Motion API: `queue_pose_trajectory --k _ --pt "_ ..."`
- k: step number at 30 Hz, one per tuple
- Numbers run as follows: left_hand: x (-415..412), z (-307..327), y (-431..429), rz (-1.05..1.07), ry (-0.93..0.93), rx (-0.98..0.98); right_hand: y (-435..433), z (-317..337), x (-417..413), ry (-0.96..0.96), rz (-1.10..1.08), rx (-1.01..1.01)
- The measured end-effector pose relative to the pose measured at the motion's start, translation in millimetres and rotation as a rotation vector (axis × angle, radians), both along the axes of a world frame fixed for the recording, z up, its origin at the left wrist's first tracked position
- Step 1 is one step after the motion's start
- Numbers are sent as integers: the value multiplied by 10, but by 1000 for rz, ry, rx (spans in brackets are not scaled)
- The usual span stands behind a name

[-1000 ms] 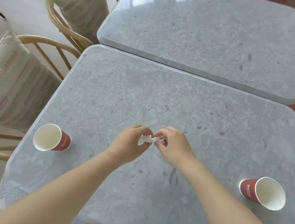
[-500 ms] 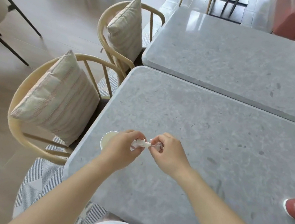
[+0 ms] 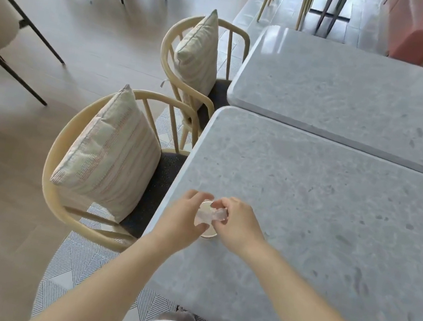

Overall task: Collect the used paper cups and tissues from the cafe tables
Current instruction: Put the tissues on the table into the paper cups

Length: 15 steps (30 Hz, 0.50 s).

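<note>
Tissue (image 3: 210,214): crumpled, pinched between left hand (image 3: 181,223) and right hand (image 3: 239,227), fingers of both curled on it. Position: over the mouth of a paper cup (image 3: 209,235), largely hidden, at left edge of near desk (image 3: 307,219). Chair (image 3: 166,169) just left.

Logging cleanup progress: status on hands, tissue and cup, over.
Left hand and right hand both pinch crumpled tissue. Tissue above paper cup near table edge. Nothing blocking.
</note>
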<state>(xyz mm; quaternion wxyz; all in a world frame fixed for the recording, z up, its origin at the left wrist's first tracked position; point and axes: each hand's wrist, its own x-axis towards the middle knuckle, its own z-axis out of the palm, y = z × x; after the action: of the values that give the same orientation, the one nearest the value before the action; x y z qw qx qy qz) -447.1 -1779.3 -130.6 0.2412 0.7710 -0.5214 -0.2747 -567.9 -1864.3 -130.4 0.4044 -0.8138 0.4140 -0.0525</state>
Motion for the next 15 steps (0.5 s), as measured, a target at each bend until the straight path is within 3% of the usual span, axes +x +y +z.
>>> queue_pose_trajectory --k 7,15 --pt "-11 -108 30 -78 102 -30 47 34 -91 -14 -16 -2" --pt "-51 -174 19 -216 -88 48 69 -23 -332 -18 -88 -24"
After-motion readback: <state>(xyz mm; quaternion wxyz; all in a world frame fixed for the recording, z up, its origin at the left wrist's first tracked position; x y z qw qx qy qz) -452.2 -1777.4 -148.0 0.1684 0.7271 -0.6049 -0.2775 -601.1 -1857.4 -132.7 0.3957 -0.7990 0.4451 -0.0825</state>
